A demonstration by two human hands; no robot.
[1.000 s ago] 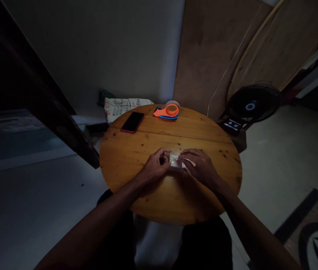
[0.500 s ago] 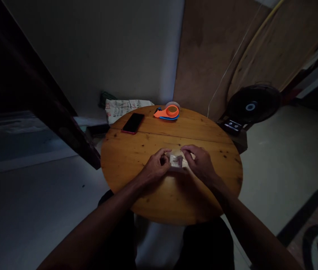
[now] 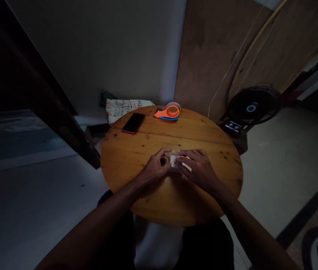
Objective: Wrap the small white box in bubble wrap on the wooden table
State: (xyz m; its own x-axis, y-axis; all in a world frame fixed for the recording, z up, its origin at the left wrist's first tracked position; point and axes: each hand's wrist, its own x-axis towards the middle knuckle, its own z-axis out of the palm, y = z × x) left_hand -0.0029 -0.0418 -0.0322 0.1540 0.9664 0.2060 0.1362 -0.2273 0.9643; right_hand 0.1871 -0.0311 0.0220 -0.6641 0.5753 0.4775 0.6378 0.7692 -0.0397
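Note:
A small clear, whitish box-like thing (image 3: 174, 162) sits on the round wooden table (image 3: 161, 204) between my hands; its exact kind is hard to make out in the dim light. My left hand (image 3: 156, 165) grips its left side, thumb at the near edge and forefinger at the far edge. Over its right part lies my right hand (image 3: 199, 167), with forefinger and thumb reaching onto it. These fingers hide much of the box's right side, and whether they pinch something small there is unclear.
At the table's far side lie an orange and blue tape dispenser (image 3: 170, 111) and a phone (image 3: 133, 123) with a red edge. A printed sack (image 3: 127, 107) is behind the table. To the right stands a dark fan (image 3: 253, 107).
My right hand has moved left and slightly down, from beside the box onto its right part. My left hand keeps its hold on the left side.

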